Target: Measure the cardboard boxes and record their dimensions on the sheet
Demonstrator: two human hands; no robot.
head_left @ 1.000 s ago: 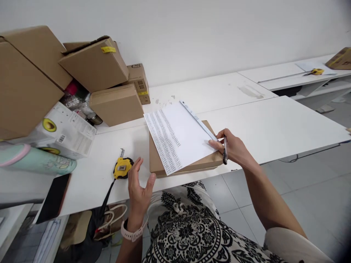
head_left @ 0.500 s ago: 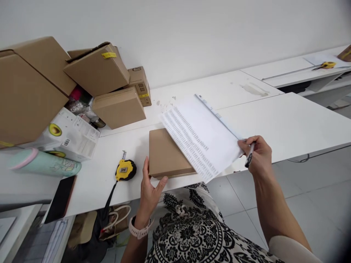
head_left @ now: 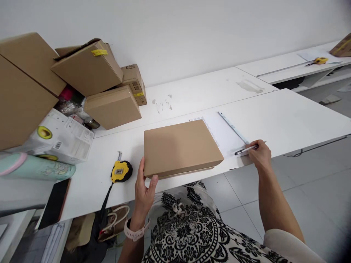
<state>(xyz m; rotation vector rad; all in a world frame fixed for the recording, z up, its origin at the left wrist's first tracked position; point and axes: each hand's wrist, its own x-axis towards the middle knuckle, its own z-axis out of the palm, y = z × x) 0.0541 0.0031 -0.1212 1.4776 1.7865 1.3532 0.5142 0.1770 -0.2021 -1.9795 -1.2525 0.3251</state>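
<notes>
A flat brown cardboard box (head_left: 181, 146) lies near the front edge of the table. My left hand (head_left: 144, 191) grips its near left corner, thumb on the front side and fingers along the left side. To the right, my right hand (head_left: 260, 155) has a pen (head_left: 246, 149) in its closed fingers, tip end pointing left. That hand is at the near right corner of printed paper sheets (head_left: 219, 131), which have a pale blue strip (head_left: 231, 126) along their right edge. The box covers the left part of the sheets.
A yellow and black tape measure (head_left: 120, 171) lies left of the box. Further left are a phone (head_left: 55, 204), a mint bottle (head_left: 41, 167), a white avocado-print box (head_left: 65, 135) and several stacked cardboard boxes (head_left: 87, 67). Another tape measure (head_left: 320, 60) lies at the far right.
The paper has come down from over the box onto the table, and now the box overlaps it. My right hand has lowered with the pen. My left hand stays at the box corner.
</notes>
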